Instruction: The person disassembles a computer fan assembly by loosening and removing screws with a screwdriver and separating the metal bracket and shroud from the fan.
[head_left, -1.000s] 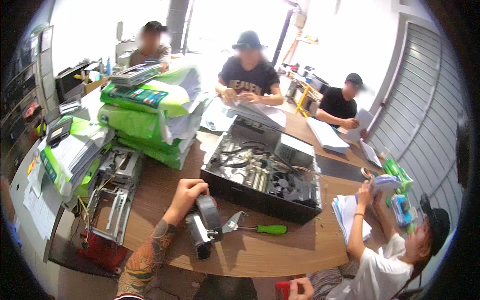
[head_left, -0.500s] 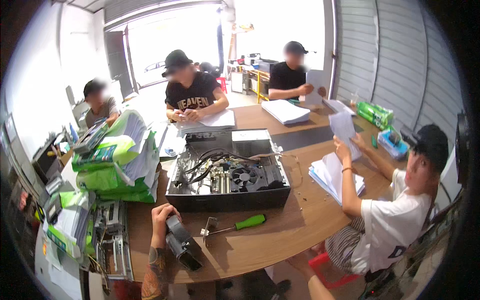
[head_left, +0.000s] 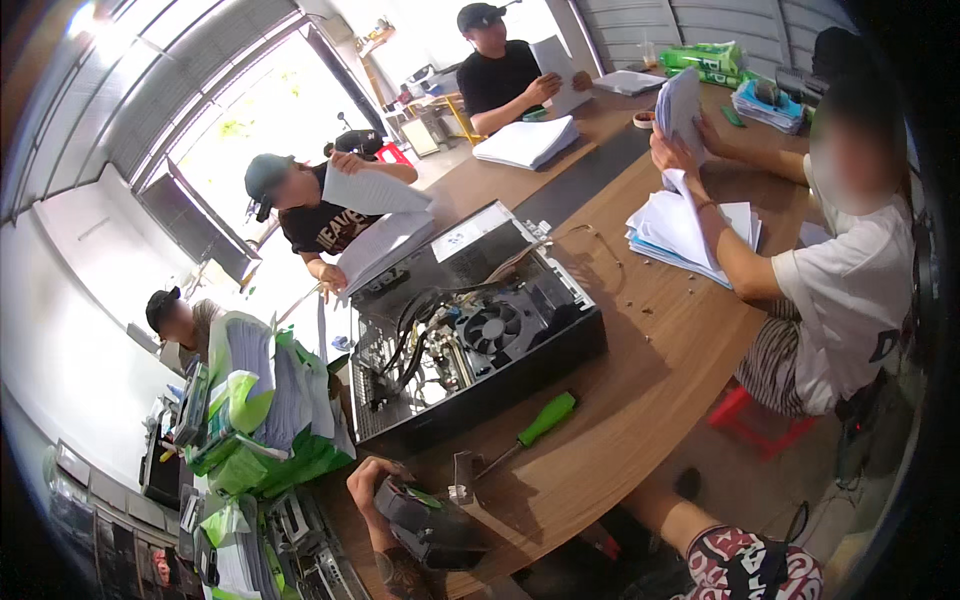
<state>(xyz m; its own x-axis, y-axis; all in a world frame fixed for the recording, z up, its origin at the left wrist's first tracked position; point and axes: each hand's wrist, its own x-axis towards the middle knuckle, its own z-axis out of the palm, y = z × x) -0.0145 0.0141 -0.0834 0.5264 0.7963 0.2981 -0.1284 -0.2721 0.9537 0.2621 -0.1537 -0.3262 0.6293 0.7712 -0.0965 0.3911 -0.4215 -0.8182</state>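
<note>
My left hand is closed around the left end of a black box-shaped computer part, which has a small green piece on top. Its exact kind is unclear. The tattooed forearm rises from the lower edge. Just right of that part a small metal bracket stands on the table, touching or close to the shaft of a green-handled screwdriver. Beyond them lies an open desktop computer case, with cables and a black fan showing inside. My right hand is out of sight.
Paper stacks in green wrappers crowd the left side, with metal drive-like parts below them. Co-workers sit around the wooden table, some handling paper. Another paper pile lies at the right. A bare leg shows below the table edge.
The whole view has tilted, and the table appears rotated. My left hand still grips the black part, now showing its green piece. A co-worker across the table has raised a sheaf of paper.
</note>
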